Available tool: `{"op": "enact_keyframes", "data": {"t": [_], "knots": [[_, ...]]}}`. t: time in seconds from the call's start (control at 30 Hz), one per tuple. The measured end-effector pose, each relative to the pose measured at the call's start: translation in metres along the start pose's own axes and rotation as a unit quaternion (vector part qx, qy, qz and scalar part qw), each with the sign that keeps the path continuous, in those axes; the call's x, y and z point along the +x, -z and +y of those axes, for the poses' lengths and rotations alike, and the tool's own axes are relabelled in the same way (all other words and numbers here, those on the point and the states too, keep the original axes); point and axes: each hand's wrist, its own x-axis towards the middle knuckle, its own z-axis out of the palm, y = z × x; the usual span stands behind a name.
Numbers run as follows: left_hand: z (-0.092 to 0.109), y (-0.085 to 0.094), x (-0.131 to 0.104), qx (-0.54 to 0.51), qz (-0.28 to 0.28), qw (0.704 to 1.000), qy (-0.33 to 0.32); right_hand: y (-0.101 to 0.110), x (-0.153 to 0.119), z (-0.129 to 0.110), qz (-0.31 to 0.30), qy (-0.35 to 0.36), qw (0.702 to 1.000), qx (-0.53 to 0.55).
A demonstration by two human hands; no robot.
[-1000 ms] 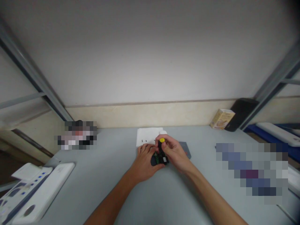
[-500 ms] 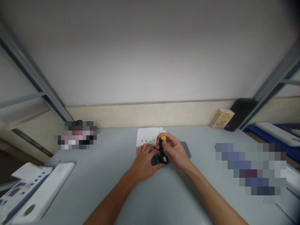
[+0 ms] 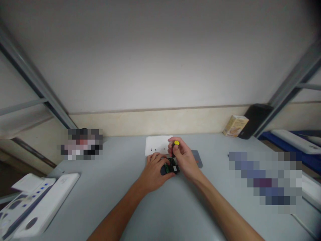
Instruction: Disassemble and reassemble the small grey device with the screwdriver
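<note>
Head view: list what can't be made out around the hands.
All in the head view:
Yellow-capped tool: tip lost behind the right hand or against the dark device.
Dark device: partly covered by the left hand.
Dark specks on the white paper: too small to identify.
Grey flat item: partly hidden by the right hand.

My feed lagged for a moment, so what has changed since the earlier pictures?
The right hand has moved the yellow-capped tool up and slightly rightward, uncovering more of the green-and-black device. Nothing was visibly let go. The left hand still steadies the device; the white paper stays behind it.
</note>
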Motion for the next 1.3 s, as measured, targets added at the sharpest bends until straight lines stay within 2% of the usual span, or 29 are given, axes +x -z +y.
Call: {"op": "enact_keyframes", "data": {"t": [0.13,0.3,0.53,0.67,0.9,1.0,1.2,1.3], "knots": [[0.001,0.001,0.0,-0.006,-0.005,1.0,-0.004,0.002,0.001,-0.004,0.0,-0.013,0.999,0.031],[0.001,0.0,0.0,-0.024,0.006,1.0,0.012,0.003,0.0,-0.01,-0.006,-0.006,1.0,-0.011],[-0.004,-0.005,-0.001,-0.079,0.008,0.997,0.017,0.003,0.003,0.0,0.011,0.01,1.0,0.002],[-0.009,-0.006,-0.001,-0.096,0.006,0.995,0.016,0.007,0.004,-0.001,-0.007,0.011,1.0,0.001],[-0.014,0.0,0.001,-0.111,-0.026,0.993,-0.029,0.006,0.005,0.001,0.019,0.022,0.999,0.032],[-0.017,0.002,0.003,-0.102,-0.037,0.993,-0.042,0.006,0.006,0.001,0.011,0.019,0.999,0.044],[-0.018,0.002,0.005,-0.119,-0.03,0.992,-0.022,0.008,0.005,-0.001,0.0,0.01,0.998,0.058],[-0.018,0.001,0.004,-0.124,-0.023,0.992,-0.02,0.005,0.006,0.002,-0.004,0.014,0.999,0.031]]}}
